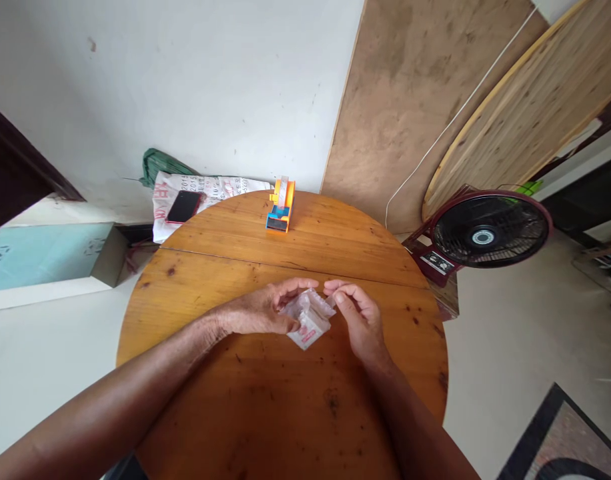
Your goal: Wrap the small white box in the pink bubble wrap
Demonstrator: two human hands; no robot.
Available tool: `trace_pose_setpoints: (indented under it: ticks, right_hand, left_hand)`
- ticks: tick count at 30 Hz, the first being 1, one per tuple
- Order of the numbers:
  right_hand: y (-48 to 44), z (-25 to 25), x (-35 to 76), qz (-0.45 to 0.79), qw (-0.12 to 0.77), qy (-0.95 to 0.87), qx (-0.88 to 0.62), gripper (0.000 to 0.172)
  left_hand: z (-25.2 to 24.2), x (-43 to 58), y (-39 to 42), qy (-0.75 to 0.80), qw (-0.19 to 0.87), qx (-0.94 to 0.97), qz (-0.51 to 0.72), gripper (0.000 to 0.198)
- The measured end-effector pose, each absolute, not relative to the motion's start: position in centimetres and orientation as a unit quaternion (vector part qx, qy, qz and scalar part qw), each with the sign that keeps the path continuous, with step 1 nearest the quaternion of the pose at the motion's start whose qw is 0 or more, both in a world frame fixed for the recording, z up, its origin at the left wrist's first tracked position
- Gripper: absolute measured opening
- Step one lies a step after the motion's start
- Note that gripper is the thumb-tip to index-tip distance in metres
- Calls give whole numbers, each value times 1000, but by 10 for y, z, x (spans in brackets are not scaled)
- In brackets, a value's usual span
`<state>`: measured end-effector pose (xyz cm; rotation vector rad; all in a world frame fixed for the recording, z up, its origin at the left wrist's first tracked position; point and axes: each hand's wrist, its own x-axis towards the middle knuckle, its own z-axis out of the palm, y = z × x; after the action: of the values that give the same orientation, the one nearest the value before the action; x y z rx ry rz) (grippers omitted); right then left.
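Over the middle of the round wooden table (285,387) a small clear plastic bag (309,320) with red print is held up; whitish contents show through it, but their kind is unclear. My left hand (270,307) grips the bag from its left side, thumb in front and fingers curled behind. On the other side, my right hand (358,313) pinches the bag's upper right corner between thumb and forefinger. Farther back on the tabletop stands an orange and blue tape dispenser (280,207) with a roll of tape, apart from both hands.
At the back left, a dark phone (184,207) lies on a white printed sack (215,190) beside a green bag (165,165). A dark red fan (485,230) stands right of the table. Wooden boards (385,100) lean against the wall.
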<state>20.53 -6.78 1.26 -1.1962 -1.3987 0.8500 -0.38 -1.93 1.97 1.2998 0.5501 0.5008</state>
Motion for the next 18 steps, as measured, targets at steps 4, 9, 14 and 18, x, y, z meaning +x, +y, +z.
trace_pose_setpoints:
  ticks: [4, 9, 14, 18]
  right_hand:
    - [-63, 10, 211, 440, 572, -496, -483, 18]
    - [-59, 10, 211, 452, 580, -475, -483, 20]
    - [-57, 13, 212, 484, 596, -440, -466, 21]
    - [-55, 14, 215, 502, 593, -424, -466, 23]
  left_hand:
    - [22, -1, -25, 230, 724, 610, 226, 77]
    - [18, 3, -28, 202, 736, 603, 230, 82]
    - [20, 2, -26, 201, 741, 604, 214, 78]
    - [25, 1, -25, 178, 747, 606, 208, 74]
